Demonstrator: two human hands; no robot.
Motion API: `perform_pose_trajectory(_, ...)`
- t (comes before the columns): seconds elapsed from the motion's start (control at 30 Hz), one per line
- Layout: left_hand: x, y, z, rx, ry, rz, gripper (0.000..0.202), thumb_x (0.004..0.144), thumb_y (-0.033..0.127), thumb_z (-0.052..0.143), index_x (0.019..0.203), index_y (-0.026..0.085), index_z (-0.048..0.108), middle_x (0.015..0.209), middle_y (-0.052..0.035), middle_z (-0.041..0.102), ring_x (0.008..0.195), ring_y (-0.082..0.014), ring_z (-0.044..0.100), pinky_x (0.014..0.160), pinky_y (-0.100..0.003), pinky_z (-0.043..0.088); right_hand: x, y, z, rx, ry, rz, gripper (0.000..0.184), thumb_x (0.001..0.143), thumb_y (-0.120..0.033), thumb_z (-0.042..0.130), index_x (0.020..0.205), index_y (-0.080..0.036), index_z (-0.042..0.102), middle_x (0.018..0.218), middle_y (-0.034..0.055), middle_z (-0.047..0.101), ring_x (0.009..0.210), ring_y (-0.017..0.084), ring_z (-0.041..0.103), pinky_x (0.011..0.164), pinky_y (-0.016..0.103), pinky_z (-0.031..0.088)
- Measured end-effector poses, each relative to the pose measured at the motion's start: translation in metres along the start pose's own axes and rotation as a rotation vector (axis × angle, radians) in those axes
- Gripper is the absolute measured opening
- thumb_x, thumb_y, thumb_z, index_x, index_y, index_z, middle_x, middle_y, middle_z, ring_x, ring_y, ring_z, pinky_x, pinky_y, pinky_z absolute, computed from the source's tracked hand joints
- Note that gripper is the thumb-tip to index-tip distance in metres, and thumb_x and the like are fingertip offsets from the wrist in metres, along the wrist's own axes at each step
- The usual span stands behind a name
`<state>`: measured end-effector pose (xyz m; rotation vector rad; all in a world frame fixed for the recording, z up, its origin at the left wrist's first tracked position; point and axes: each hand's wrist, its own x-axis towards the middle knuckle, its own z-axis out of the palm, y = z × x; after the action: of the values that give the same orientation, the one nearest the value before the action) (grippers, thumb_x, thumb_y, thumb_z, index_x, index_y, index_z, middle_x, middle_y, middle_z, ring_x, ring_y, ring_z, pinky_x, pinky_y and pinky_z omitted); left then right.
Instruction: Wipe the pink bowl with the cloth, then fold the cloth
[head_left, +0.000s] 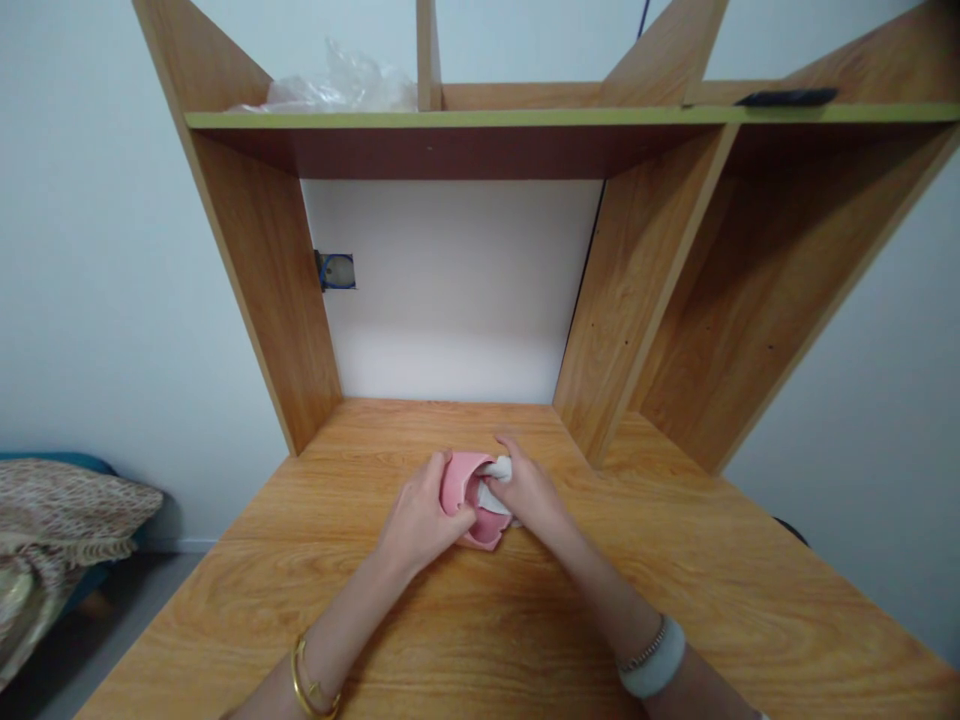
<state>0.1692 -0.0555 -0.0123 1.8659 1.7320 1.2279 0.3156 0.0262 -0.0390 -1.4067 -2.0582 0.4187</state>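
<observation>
A small pink hollow container (459, 478) is tilted over the desk, its opening facing me and to the right. My left hand (420, 513) grips its left side, with the thumb at the rim and the fingers around the far wall. In my right hand (531, 492) is a soft white wipe or cloth (493, 496), pinched and pressed against the container's right side, partly inside the opening. The exact kind of container cannot be made out. Some of my right fingers are hidden behind the white cloth and the pink wall.
Around my hands spreads the wooden desk top (480, 630). Behind it stand upright wooden panels and a green-edged shelf (510, 118) carrying a clear plastic bag (345, 85) and a dark flat object (787, 97). An open wall socket box (337, 271) and a patterned blanket (67, 510) are at left.
</observation>
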Motion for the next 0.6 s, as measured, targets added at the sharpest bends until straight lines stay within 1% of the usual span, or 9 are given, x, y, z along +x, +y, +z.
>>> perform_pose_trajectory(0.07, 0.001, 0.0, -0.001, 0.035, -0.019, 0.037, 0.043, 0.061, 0.019, 0.059, 0.102, 0.023, 0.052, 0.096, -0.0051, 0.061, 0.087, -0.0253, 0.056, 0.077, -0.032, 0.04, -0.002, -0.004, -0.006, -0.082, -0.003, -0.029, 0.059, 0.071, -0.023, 0.053, 0.126, -0.016, 0.035, 0.1, 0.0116, 0.062, 0.09, 0.023, 0.057, 0.072, 0.03, 0.041)
perform_pose_trajectory(0.13, 0.002, -0.001, -0.003, 0.06, -0.032, 0.072, 0.047, 0.062, 0.022, 0.06, 0.108, 0.024, 0.052, 0.104, -0.0062, 0.06, 0.093, -0.0271, 0.055, 0.082, -0.035, 0.039, -0.003, -0.007, -0.01, -0.102, -0.014, -0.044, 0.058, 0.073, -0.023, 0.051, 0.127, -0.016, 0.034, 0.099, 0.0117, 0.062, 0.09, 0.024, 0.057, 0.073, 0.03, 0.04)
perform_pose_trajectory(0.23, 0.005, -0.004, -0.006, 0.012, -0.001, 0.076, 0.052, 0.066, 0.028, 0.06, 0.116, 0.026, 0.048, 0.115, -0.0058, 0.055, 0.104, -0.0275, 0.05, 0.091, -0.037, 0.034, -0.003, -0.006, -0.008, -0.025, -0.01, -0.016, 0.054, 0.075, -0.024, 0.046, 0.127, -0.015, 0.034, 0.091, 0.01, 0.064, 0.082, 0.022, 0.059, 0.069, 0.029, 0.041)
perform_pose_trajectory(0.33, 0.004, -0.007, -0.006, -0.145, 0.037, 0.021, 0.06, 0.066, 0.035, 0.063, 0.121, 0.024, 0.043, 0.123, -0.0071, 0.049, 0.11, -0.0269, 0.046, 0.094, -0.037, 0.033, 0.0, -0.003, -0.002, 0.104, 0.09, 0.045, 0.052, 0.075, -0.025, 0.046, 0.125, -0.015, 0.036, 0.094, 0.0104, 0.063, 0.084, 0.022, 0.059, 0.069, 0.029, 0.043)
perform_pose_trajectory(0.4, 0.002, -0.009, -0.001, -0.256, 0.031, -0.019, 0.073, 0.062, 0.037, 0.068, 0.125, 0.02, 0.037, 0.124, -0.0107, 0.046, 0.11, -0.0272, 0.046, 0.091, -0.036, 0.036, 0.002, -0.001, 0.003, 0.222, 0.149, 0.088, 0.045, 0.075, -0.025, 0.045, 0.119, -0.016, 0.042, 0.097, 0.0098, 0.063, 0.086, 0.021, 0.058, 0.071, 0.03, 0.044)
perform_pose_trajectory(0.47, -0.001, -0.012, 0.007, -0.363, 0.01, -0.032, 0.082, 0.06, 0.035, 0.071, 0.129, 0.018, 0.029, 0.122, -0.0125, 0.046, 0.107, -0.0253, 0.048, 0.087, -0.032, 0.04, 0.002, -0.001, 0.009, 0.365, 0.15, 0.108, 0.037, 0.075, -0.024, 0.043, 0.111, -0.017, 0.047, 0.096, 0.0081, 0.063, 0.084, 0.02, 0.059, 0.07, 0.03, 0.045)
perform_pose_trajectory(0.53, -0.003, -0.014, 0.016, -0.461, 0.006, -0.024, 0.085, 0.062, 0.033, 0.069, 0.131, 0.019, 0.021, 0.122, -0.0124, 0.045, 0.103, -0.0218, 0.051, 0.083, -0.028, 0.044, 0.002, 0.0, 0.016, 0.481, 0.118, 0.104, 0.033, 0.074, -0.023, 0.042, 0.106, -0.017, 0.049, 0.094, 0.0073, 0.064, 0.081, 0.018, 0.06, 0.068, 0.028, 0.046)
perform_pose_trajectory(0.6, -0.004, -0.015, 0.021, -0.52, 0.009, -0.04, 0.085, 0.064, 0.032, 0.067, 0.131, 0.02, 0.017, 0.121, -0.0124, 0.045, 0.094, -0.0189, 0.055, 0.075, -0.025, 0.047, 0.001, 0.0, 0.023, 0.506, 0.087, 0.089, 0.033, 0.073, -0.022, 0.043, 0.105, -0.016, 0.048, 0.093, 0.0076, 0.064, 0.079, 0.018, 0.061, 0.065, 0.028, 0.047)
